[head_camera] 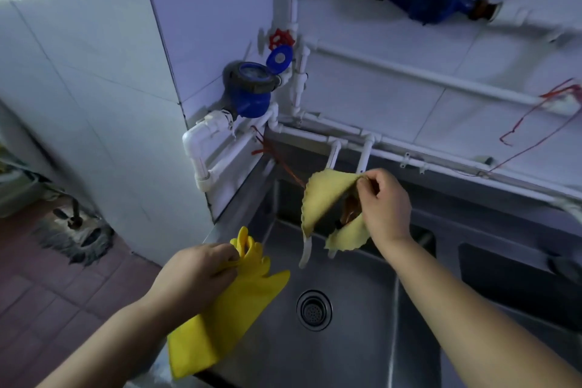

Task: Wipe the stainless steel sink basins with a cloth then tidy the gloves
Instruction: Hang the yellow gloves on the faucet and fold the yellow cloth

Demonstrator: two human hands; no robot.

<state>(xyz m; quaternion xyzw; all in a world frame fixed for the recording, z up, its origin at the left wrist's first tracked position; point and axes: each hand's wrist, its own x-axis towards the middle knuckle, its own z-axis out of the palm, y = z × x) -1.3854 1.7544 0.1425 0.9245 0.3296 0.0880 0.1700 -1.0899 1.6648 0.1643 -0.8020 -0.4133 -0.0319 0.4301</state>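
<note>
Yellow rubber gloves (226, 302) hang from the left hand (192, 277), whose grip is pinched on them near the finger ends, over the left edge of the sink basin (356, 309). The right hand (382, 203) pinches the top edge of the pale yellow cloth (318, 198), holding it above the basin near the white pipes (333, 154). Both items look light, limp and foldable. The rubber is probably slick when wet, so a firm pinch at the cuff would likely hold best. The cloth drapes freely; bunching it into the palm should give better wiping control.
</note>
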